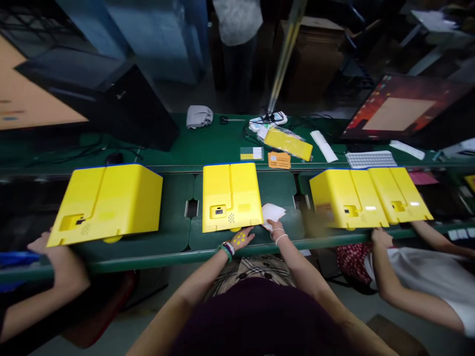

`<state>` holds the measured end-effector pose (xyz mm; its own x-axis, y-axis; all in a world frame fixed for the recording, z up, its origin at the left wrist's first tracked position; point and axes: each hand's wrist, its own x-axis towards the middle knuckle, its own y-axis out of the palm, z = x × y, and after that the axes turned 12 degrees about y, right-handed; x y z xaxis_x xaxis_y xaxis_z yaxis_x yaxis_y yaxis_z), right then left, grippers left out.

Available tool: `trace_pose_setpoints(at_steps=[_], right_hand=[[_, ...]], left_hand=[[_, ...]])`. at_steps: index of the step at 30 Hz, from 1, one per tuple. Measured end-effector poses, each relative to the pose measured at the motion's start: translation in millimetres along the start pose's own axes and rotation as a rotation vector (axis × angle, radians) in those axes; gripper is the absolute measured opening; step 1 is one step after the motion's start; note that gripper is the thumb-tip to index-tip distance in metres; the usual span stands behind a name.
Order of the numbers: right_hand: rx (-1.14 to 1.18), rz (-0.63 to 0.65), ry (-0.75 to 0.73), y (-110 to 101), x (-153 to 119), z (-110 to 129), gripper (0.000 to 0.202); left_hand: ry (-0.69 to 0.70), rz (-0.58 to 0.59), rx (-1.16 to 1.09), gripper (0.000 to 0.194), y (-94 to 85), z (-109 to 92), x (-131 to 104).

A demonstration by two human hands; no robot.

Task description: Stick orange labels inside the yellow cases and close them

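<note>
A yellow box-shaped unit with a small socket recess and a blue back edge stands on the green conveyor plates in front of me. My left hand, with yellow dots on its back and beads at the wrist, lies at the unit's lower front edge, fingers stretched to the right. Just right of the unit, my right hand has its fingers closed on white paper, which fans out beside the unit's lower right corner.
More yellow units stand at left and right, with co-workers' hands beside them. The green shelf behind holds orange cards, a yellow packet, scissors, a grey cloth, a keyboard and monitors.
</note>
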<state>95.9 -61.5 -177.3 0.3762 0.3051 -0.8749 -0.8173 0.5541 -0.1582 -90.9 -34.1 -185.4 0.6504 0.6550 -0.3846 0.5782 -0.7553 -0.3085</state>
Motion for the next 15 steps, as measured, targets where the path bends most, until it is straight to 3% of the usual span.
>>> trace_pose_setpoints(at_steps=[2,5,7,9,11,15], right_hand=[[0.062,-0.075,0.025,-57,-14,-17,0.033],[0.125,-0.231,0.095,-144,-49,-64,0.034],[0.150,-0.363,0.161,-185,-68,-98,0.033],[0.149,-0.459,0.226,-210,-75,-122,0.030],[0.114,-0.496,0.274,-220,-65,-131,0.026],[-0.034,-0.484,0.280,-224,-23,-115,0.026]], left_hand=[[-0.045,-0.001,-0.038,0.044,-2.0,-1,-5],[-0.143,-0.034,-0.091,0.039,-11.9,5,-28],[-0.239,-0.084,-0.115,0.041,-23.5,10,-49],[-0.328,-0.164,-0.125,0.045,-37.8,15,-66],[-0.381,-0.280,-0.128,0.044,-53.0,15,-73],[-0.369,-0.514,-0.115,0.041,-81.8,-6,-58]])
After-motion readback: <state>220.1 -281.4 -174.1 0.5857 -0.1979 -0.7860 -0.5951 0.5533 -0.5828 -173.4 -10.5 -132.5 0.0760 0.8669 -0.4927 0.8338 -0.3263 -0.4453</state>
